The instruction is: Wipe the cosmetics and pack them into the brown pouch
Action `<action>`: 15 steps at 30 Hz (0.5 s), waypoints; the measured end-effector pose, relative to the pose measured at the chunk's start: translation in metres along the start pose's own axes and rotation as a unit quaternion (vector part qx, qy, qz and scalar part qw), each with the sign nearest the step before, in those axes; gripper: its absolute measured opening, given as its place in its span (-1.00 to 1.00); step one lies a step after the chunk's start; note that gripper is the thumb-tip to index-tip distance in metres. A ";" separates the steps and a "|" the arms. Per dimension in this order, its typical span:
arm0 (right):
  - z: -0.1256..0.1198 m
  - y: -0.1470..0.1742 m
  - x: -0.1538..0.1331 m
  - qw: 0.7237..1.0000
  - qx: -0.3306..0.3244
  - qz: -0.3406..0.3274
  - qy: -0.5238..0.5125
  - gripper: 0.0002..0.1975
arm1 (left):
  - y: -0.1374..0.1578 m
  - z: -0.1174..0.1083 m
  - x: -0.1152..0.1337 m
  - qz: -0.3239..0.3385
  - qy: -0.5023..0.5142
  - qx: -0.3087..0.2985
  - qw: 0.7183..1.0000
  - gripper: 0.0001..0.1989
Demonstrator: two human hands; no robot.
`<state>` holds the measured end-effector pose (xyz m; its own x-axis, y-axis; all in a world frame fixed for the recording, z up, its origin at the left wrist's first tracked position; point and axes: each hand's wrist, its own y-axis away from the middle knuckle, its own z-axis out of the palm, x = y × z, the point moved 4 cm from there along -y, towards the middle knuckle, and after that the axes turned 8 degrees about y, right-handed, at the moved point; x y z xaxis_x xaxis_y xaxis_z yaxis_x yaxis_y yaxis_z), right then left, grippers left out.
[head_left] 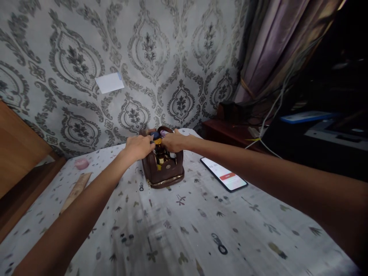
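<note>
A brown makeup bag [166,174] with a gold zip stands on the printed sheet, its top unzipped. My left hand [139,147] is closed over the bag's left rim, fingers curled on the edge. At the bag's right side, my right hand [173,141] dips into the opening with fingers bent together; the fingertips and whatever they hold are hidden. Inside the bag are a gold bottle [161,156], a dark blue round cap [155,135] and a pink-purple item [163,133] beside my right fingers. The other contents are too dim to name.
A phone [225,174] with a lit timer screen lies right of the bag. On the left are a small pink round container [82,164] and a flat tan packet [76,190]. Behind stands the patterned wall; a dark red wooden table [227,132] with cables is at right.
</note>
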<state>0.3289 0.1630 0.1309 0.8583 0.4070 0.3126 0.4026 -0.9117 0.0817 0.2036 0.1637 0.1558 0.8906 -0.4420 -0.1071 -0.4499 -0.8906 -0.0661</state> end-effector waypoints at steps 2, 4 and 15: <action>-0.002 0.005 0.002 1.000 0.014 0.005 -0.004 -0.75 | 0.002 0.000 0.000 -0.002 0.010 0.006 1.000 -0.53; -0.002 0.011 0.003 0.999 0.033 0.005 -0.009 -0.71 | 0.007 0.001 0.000 -0.007 0.026 0.034 0.999 -0.51; 0.013 0.106 -0.074 0.822 0.511 -0.141 -0.208 -0.77 | 0.078 0.065 -0.088 -0.082 0.135 0.156 0.975 -0.63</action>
<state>0.3123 0.0366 0.1044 0.6343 0.7715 0.0500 0.4789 -0.3413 -0.8088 0.0856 0.1407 0.0958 0.9181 -0.3460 0.1935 -0.2604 -0.8944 -0.3636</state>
